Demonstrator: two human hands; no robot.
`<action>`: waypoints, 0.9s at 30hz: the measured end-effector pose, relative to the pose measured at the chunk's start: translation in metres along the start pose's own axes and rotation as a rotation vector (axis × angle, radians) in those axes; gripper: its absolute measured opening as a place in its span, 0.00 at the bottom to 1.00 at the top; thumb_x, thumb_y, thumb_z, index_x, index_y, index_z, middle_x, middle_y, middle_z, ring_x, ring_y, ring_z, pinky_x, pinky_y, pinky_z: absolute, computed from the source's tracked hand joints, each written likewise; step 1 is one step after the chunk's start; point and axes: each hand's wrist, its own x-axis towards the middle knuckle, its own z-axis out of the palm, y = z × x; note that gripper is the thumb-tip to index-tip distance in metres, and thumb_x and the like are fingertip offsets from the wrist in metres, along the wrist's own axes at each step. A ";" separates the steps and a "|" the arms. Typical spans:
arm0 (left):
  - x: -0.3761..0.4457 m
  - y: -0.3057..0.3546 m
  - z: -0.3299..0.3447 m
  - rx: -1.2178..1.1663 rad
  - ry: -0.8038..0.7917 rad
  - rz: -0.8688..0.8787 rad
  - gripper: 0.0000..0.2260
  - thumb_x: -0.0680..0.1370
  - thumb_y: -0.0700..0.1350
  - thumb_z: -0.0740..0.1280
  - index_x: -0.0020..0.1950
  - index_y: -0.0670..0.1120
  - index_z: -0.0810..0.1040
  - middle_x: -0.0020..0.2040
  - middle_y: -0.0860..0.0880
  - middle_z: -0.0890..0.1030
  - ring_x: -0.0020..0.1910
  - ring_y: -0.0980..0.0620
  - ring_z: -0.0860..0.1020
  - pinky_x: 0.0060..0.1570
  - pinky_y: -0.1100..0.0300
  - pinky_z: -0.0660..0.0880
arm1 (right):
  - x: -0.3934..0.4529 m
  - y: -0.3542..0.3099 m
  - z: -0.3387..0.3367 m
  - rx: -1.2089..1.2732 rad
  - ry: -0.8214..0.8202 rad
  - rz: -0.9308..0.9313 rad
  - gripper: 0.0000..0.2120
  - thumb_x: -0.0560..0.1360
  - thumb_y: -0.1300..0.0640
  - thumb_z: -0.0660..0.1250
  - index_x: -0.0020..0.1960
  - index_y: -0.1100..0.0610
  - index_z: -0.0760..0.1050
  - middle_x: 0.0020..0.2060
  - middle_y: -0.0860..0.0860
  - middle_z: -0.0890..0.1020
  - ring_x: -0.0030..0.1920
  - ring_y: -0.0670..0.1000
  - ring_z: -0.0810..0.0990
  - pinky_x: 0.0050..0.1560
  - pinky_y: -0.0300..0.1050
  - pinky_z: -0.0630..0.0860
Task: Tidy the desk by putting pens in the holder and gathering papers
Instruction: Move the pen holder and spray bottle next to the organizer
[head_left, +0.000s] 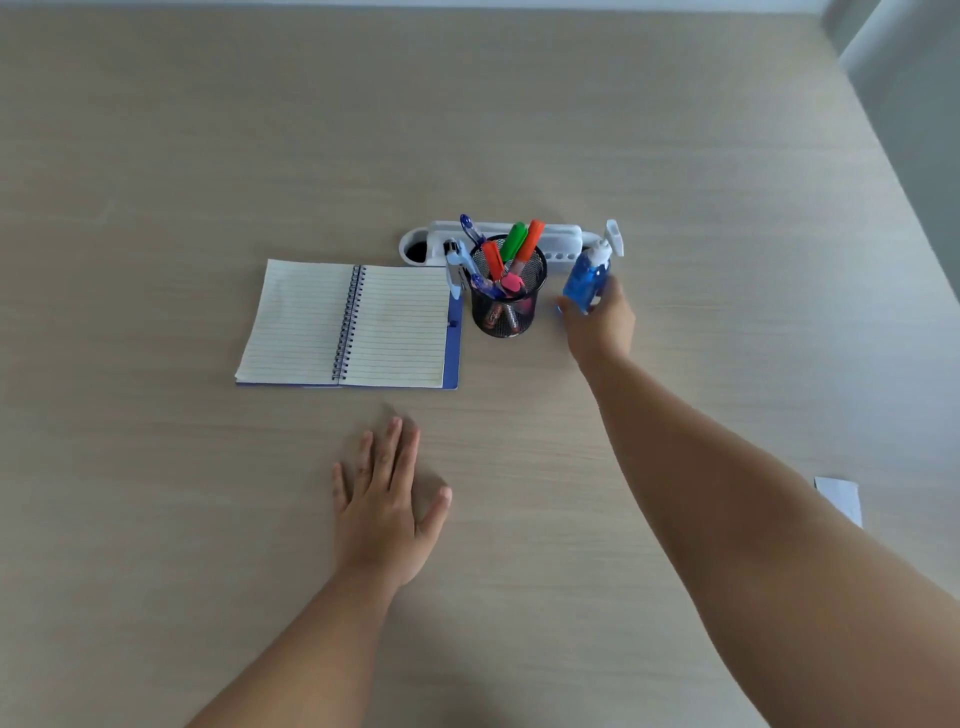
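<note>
The right hand reached far across the pale wood-grain desk and its fingers were wrapped around a small blue spray bottle with a white nozzle, which stood tilted just to the right of the black mesh pen holder. The left hand lay flat on the desk nearer the person, palm down, its fingers spread wide and holding nothing.

The pen holder already carried the pens: an orange marker, a green marker, a second orange one, a pink-capped one and a blue pen leaning out to the left. A white and blue stapler-like item leaned against the holder's left side. Behind the holder lay a long white plastic organiser with round openings.

An open spiral notebook with lined pages and a blue cover lay flat just left of the holder. A small white slip of paper lay well apart, near the right edge of the desk, partly hidden behind the right forearm
</note>
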 end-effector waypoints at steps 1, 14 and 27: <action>0.000 0.000 0.000 -0.002 -0.002 -0.001 0.35 0.75 0.66 0.50 0.78 0.57 0.45 0.80 0.57 0.46 0.78 0.49 0.46 0.74 0.40 0.45 | 0.007 -0.003 0.004 -0.008 0.012 -0.007 0.20 0.71 0.55 0.72 0.61 0.59 0.72 0.56 0.55 0.79 0.55 0.56 0.78 0.49 0.45 0.73; 0.001 0.001 -0.001 -0.006 -0.024 0.002 0.35 0.75 0.66 0.50 0.78 0.56 0.45 0.79 0.56 0.47 0.78 0.49 0.47 0.74 0.39 0.47 | 0.012 -0.010 0.022 0.177 0.128 0.060 0.33 0.68 0.59 0.73 0.69 0.52 0.63 0.63 0.51 0.72 0.55 0.51 0.78 0.55 0.47 0.77; 0.000 0.002 -0.003 -0.012 -0.035 -0.004 0.35 0.75 0.66 0.51 0.78 0.56 0.43 0.79 0.57 0.45 0.78 0.49 0.46 0.74 0.40 0.45 | -0.058 -0.018 0.062 0.036 -0.141 0.002 0.05 0.71 0.56 0.67 0.46 0.49 0.79 0.40 0.45 0.81 0.52 0.54 0.79 0.45 0.44 0.75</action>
